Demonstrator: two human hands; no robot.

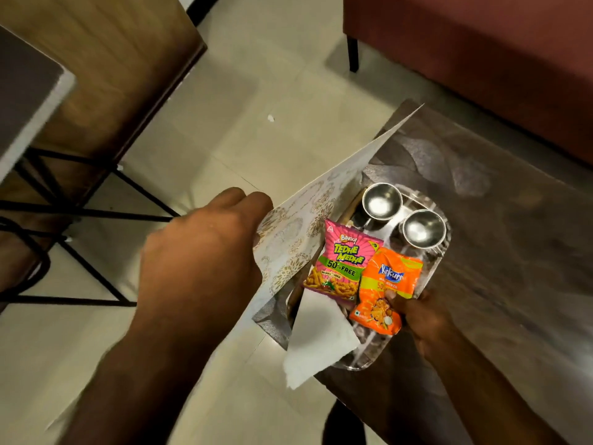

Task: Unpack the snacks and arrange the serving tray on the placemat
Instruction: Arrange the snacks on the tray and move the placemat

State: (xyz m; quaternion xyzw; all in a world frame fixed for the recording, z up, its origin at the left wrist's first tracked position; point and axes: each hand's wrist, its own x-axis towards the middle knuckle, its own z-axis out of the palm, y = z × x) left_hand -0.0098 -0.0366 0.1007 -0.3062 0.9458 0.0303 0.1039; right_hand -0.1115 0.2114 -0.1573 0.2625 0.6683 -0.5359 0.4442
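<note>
Closest, the left hand [199,252] pinches a patterned placemat [298,239], holding it tilted up off the surface [500,220]. Beside it, a steel tray [441,252] carries a napkin [317,338], a pink packet [343,261], two cups [382,203] and an orange packet [385,290]. The right hand [420,319] grips the tray's near edge, thumb on the orange packet.

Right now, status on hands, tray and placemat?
Left hand holds placemat lifted, tilted. Right hand grips steel tray edge, thumb on orange Kurkure packet. Tray not yet on placemat.
</note>
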